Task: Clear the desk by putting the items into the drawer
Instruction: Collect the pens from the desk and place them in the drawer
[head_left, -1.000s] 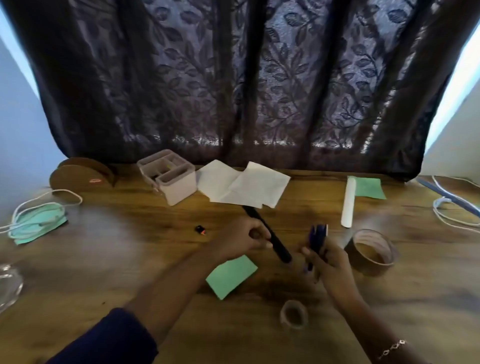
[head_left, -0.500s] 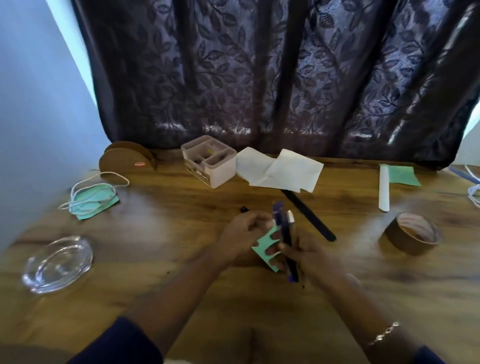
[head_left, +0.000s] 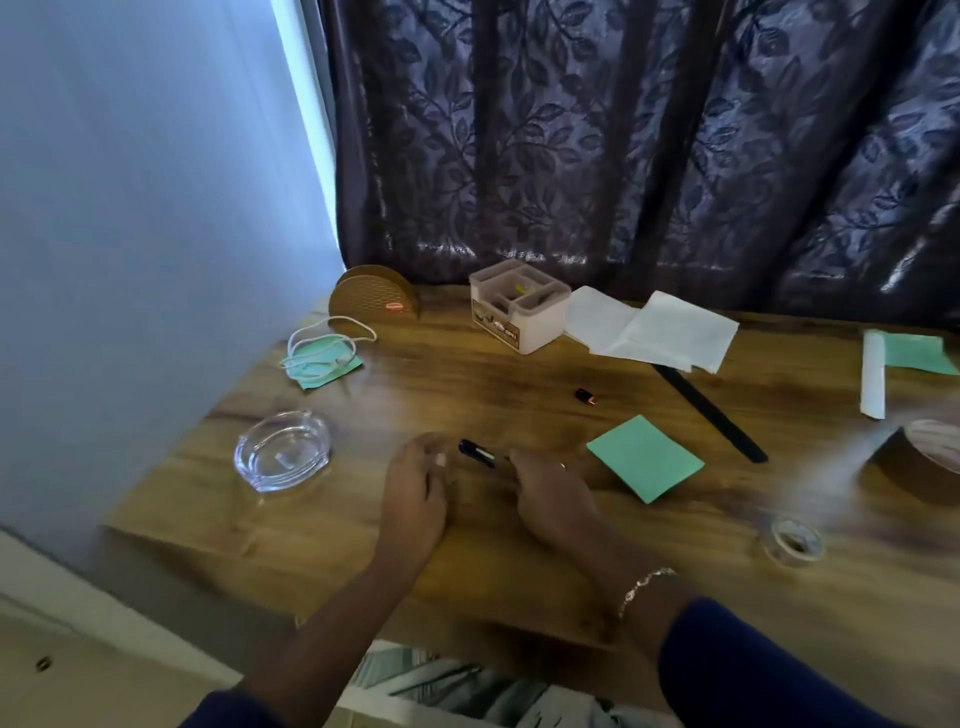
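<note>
So the dark pen (head_left: 477, 452) is up off the counter (head_left: 467, 374), gripped in the right hand (head_left: 550, 499) with its end poking out toward the left hand (head_left: 415, 488). The left hand sits just beside that end with its fingers loosely curled, and as far as I can see it's not holding anything.

The drawer (head_left: 441, 686) is pulled open under the near edge of the counter, and there's stuff lying in it, but it's too blurry to say what.

Honestly I'd call this early days, because nearly everything is still out. Closest in are the green sticky note (head_left: 644, 457), a little battery (head_left: 586, 396) and a long black strip (head_left: 709, 413). Off to the left there's the glass ashtray (head_left: 280, 457) and a face mask (head_left: 319, 358). At the back are the organizer box (head_left: 517, 306) and white papers (head_left: 654, 332), and on the right a big tape roll (head_left: 919, 467) and a small tape roll (head_left: 792, 540). My guess is the pen goes in the drawer next.
</note>
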